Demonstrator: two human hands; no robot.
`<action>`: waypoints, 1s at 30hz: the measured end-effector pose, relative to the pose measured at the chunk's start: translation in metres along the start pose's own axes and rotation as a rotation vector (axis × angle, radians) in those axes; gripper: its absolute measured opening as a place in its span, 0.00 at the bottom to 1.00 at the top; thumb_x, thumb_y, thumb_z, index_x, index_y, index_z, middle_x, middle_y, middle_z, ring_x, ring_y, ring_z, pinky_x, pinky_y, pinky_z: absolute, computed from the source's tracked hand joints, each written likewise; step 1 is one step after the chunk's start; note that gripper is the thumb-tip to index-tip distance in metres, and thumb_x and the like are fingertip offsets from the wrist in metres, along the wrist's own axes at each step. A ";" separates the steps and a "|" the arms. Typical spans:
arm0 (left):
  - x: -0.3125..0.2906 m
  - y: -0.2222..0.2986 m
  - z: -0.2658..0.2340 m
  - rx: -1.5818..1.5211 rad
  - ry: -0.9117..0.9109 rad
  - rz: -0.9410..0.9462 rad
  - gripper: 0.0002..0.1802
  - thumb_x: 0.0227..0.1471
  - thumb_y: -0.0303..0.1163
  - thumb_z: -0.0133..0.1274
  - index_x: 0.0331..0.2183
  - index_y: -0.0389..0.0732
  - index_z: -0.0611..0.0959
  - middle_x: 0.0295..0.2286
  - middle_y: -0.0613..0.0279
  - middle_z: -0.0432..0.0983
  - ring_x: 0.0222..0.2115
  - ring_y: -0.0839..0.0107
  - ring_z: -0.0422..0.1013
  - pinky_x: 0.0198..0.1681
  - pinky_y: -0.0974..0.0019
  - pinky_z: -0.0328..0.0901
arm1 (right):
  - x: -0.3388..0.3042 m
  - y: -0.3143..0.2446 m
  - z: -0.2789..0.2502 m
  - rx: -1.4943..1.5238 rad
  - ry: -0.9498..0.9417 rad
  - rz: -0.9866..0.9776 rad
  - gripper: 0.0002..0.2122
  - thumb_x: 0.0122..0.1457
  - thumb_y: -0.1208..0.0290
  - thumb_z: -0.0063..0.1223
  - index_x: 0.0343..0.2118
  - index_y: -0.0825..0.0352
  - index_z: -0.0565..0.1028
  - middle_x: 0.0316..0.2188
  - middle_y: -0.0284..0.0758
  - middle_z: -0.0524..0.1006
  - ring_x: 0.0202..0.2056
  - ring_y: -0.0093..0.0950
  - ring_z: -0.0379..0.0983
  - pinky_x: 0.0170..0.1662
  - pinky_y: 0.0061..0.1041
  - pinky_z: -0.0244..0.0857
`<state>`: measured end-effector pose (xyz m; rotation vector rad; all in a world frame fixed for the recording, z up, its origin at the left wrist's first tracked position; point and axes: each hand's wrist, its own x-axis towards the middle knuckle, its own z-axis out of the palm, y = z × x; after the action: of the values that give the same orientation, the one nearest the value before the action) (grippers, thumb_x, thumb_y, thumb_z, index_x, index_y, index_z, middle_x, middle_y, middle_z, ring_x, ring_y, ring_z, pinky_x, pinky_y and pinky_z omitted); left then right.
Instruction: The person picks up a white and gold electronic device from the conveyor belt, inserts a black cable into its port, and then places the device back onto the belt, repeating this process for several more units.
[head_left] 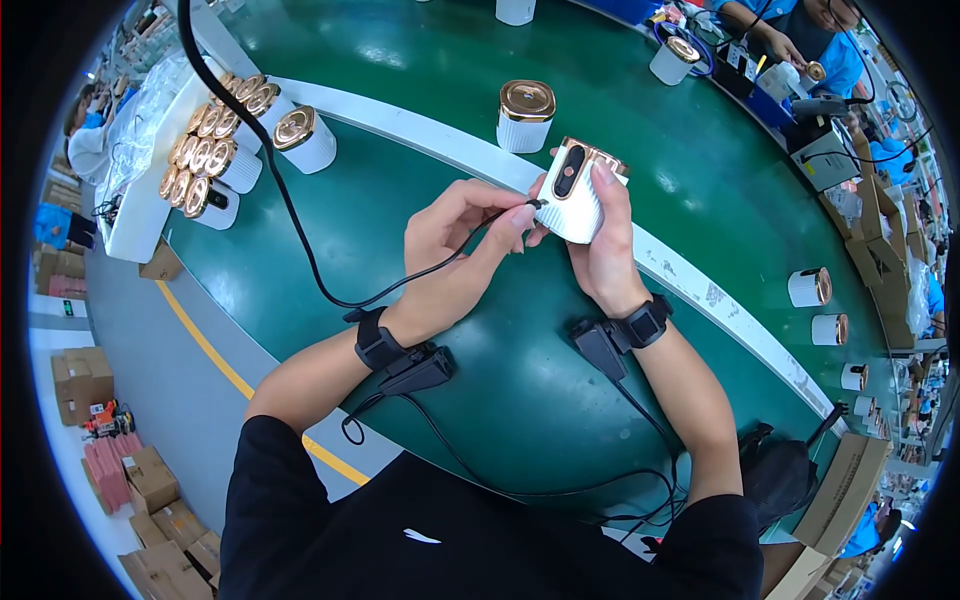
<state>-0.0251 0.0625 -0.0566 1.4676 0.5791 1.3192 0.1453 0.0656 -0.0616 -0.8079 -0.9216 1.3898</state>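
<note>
In my right hand (pixel 608 258) is a white ribbed device (pixel 577 213) with a gold top and a dark oval panel, held tilted above the green table. My left hand (pixel 445 245) pinches the small black plug (pixel 537 203) of a black cable (pixel 305 240) against the device's lower left side. Whether the plug sits fully in a socket cannot be made out. The cable loops down over my left hand from the upper left. Beyond the device, a similar white and gold device (pixel 525 130) stands upright. Another one (pixel 313 148) stands to the left.
Several such devices (pixel 238 168) are grouped at the far left beside a white ledge (pixel 152 205). A white rail (pixel 690 275) curves across the green table (pixel 500 390). More devices (pixel 808 287) line the right. A co-worker's hand (pixel 785 48) is at upper right. Black wires hang from my wrist straps.
</note>
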 end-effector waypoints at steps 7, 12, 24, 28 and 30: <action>0.000 0.001 0.006 0.070 -0.028 -0.025 0.07 0.57 0.21 0.55 0.39 0.31 0.77 0.35 0.54 0.77 0.29 0.74 0.74 0.32 0.73 0.69 | -0.003 -0.006 -0.008 -0.148 -0.059 -0.016 0.23 0.64 0.53 0.44 0.47 0.71 0.68 0.36 0.41 0.77 0.34 0.28 0.77 0.30 0.25 0.75; -0.002 0.000 0.004 0.096 -0.028 -0.019 0.07 0.57 0.21 0.55 0.38 0.31 0.77 0.34 0.54 0.77 0.29 0.75 0.74 0.31 0.74 0.69 | -0.006 -0.011 -0.009 -0.201 -0.074 0.001 0.21 0.62 0.57 0.49 0.47 0.71 0.68 0.36 0.40 0.77 0.34 0.26 0.77 0.30 0.25 0.76; 0.001 -0.006 0.005 0.057 -0.057 -0.075 0.06 0.57 0.20 0.54 0.38 0.31 0.77 0.34 0.53 0.78 0.29 0.74 0.75 0.31 0.73 0.69 | -0.003 -0.020 -0.013 -0.238 -0.113 0.047 0.21 0.60 0.60 0.54 0.49 0.71 0.65 0.36 0.39 0.77 0.33 0.25 0.77 0.30 0.25 0.75; 0.000 -0.008 0.008 0.022 -0.064 -0.049 0.05 0.57 0.20 0.54 0.37 0.30 0.77 0.35 0.52 0.78 0.29 0.73 0.75 0.31 0.73 0.69 | -0.004 -0.024 -0.012 -0.231 -0.100 0.028 0.22 0.60 0.61 0.55 0.50 0.70 0.65 0.36 0.39 0.77 0.33 0.25 0.76 0.30 0.25 0.75; 0.001 -0.011 0.011 0.010 -0.072 -0.056 0.05 0.57 0.20 0.53 0.37 0.30 0.77 0.35 0.52 0.77 0.29 0.73 0.75 0.32 0.73 0.69 | -0.004 -0.027 -0.015 -0.241 -0.117 0.017 0.22 0.60 0.62 0.55 0.52 0.69 0.64 0.37 0.38 0.76 0.34 0.24 0.76 0.31 0.24 0.75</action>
<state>-0.0119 0.0628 -0.0643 1.4901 0.5769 1.2167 0.1704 0.0614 -0.0445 -0.9236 -1.1917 1.3675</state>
